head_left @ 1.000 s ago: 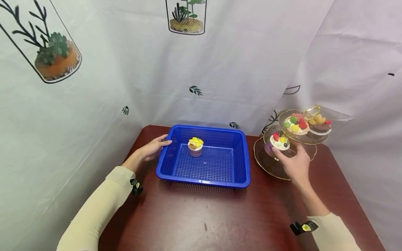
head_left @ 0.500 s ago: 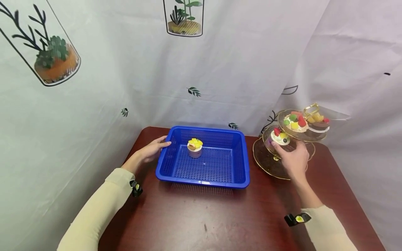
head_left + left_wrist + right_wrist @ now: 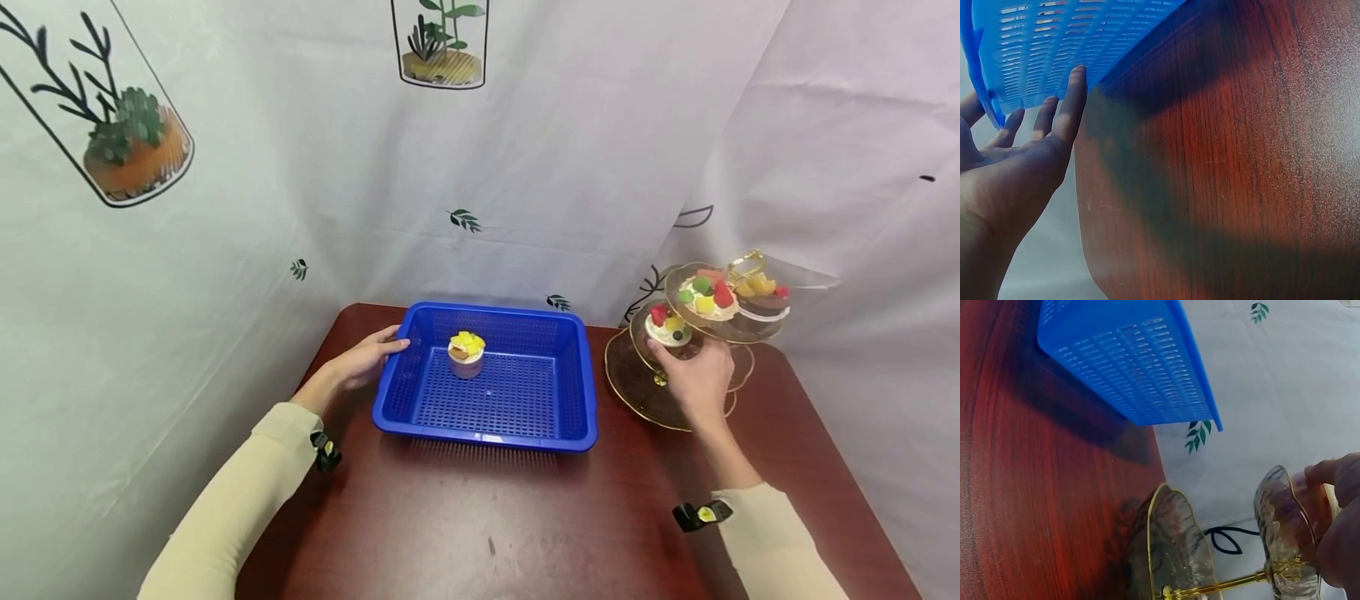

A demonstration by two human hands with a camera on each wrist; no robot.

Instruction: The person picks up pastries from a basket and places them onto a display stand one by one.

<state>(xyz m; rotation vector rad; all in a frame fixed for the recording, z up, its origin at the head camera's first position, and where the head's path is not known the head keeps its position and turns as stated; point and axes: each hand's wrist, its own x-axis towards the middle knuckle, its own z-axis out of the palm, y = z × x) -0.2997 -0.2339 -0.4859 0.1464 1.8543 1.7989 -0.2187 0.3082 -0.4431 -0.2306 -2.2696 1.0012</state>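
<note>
In the head view, my left hand (image 3: pixel 363 360) holds the left rim of a blue plastic basket (image 3: pixel 487 439), thumb over the edge. The left wrist view shows those fingers spread against the basket's outer wall. Inside the basket, toward the back left, stands a cupcake (image 3: pixel 467 358) with yellow fruit. My right hand (image 3: pixel 701 375) reaches under the top plate of a tiered glass cake stand (image 3: pixel 637 407) and holds a cupcake (image 3: pixel 667 331) topped with cream, red fruit and a dark berry. This cupcake is at the middle plate, its far side hidden.
The stand's top plate carries a fruit tart (image 3: pixel 707 298) and a chocolate dessert (image 3: pixel 761 298), with a gold ring handle (image 3: pixel 746 263) above. Basket and stand are on a dark red wooden table (image 3: pixel 450 525), with a patterned white cloth (image 3: pixel 562 167) behind.
My right hand has moved slightly up and back with the cupcake, farther in over the middle plate. The left hand and basket have stayed put.
</note>
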